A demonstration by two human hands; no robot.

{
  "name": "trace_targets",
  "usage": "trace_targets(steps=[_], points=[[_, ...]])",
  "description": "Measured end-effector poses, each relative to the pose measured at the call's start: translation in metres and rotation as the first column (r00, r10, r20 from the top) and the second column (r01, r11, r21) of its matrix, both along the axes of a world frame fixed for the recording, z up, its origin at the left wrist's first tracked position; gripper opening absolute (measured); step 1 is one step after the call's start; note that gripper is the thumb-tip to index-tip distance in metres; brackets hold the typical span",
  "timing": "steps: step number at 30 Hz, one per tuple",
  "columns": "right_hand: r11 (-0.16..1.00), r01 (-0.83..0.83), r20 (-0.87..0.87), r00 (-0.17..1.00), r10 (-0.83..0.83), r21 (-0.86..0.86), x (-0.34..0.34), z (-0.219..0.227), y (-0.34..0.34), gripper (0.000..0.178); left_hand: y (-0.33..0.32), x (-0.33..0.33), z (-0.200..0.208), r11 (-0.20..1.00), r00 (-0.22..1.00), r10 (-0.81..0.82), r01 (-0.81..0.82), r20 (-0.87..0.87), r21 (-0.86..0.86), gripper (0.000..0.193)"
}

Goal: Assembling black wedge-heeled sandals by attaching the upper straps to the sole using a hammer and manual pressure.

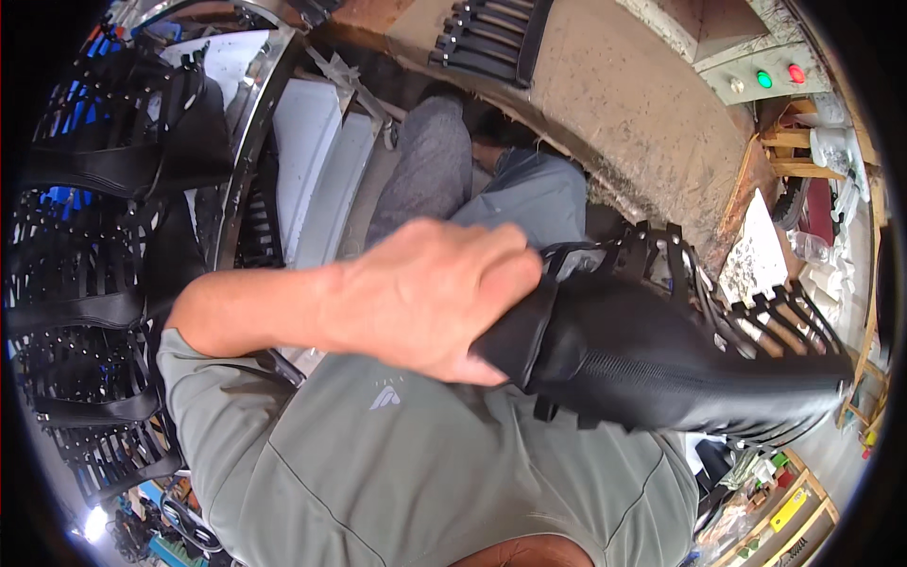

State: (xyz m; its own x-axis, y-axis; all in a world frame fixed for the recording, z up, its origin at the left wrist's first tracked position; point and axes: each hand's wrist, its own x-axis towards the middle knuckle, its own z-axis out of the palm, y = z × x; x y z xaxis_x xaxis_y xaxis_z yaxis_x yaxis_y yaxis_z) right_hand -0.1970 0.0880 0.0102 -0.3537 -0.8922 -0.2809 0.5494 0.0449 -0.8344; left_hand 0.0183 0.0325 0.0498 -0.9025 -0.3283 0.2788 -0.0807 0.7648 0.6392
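My left hand [430, 293] reaches across from the left, fingers curled around one end of a black leather shoe upper [652, 359]. That upper has a smooth, shiny middle and rows of narrow cut straps along its edges. It is held in front of my chest and extends to the right, slightly blurred. My right hand does not show. Another black strapped piece [491, 42] lies flat on the brown workbench top [624, 85] beyond my knees.
At the left, a rack with a curved metal rail [250, 142] carries several black strapped uppers [90, 170]. A control box [765, 71] with green and red buttons stands at the far right. A spattered white sheet [756, 250] and wooden shelving [803, 142] are on the right.
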Motion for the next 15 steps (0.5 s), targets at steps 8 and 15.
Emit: trace_targets(steps=[8, 15], points=[[0.733, -0.56, -0.194, 0.826, 0.529, -0.386, -0.025, 0.061, -0.012, 0.035, -0.056, -0.013, 0.028, 0.765, 0.985, 0.161, -0.085, -0.062, 0.638, 0.06], [0.761, -0.54, -0.304, 0.839, 0.452, -0.359, -0.02, 0.048, -0.012, 0.037, -0.053, -0.007, 0.015, 0.71, 0.965, 0.104, -0.243, 0.242, 0.661, 0.056]])
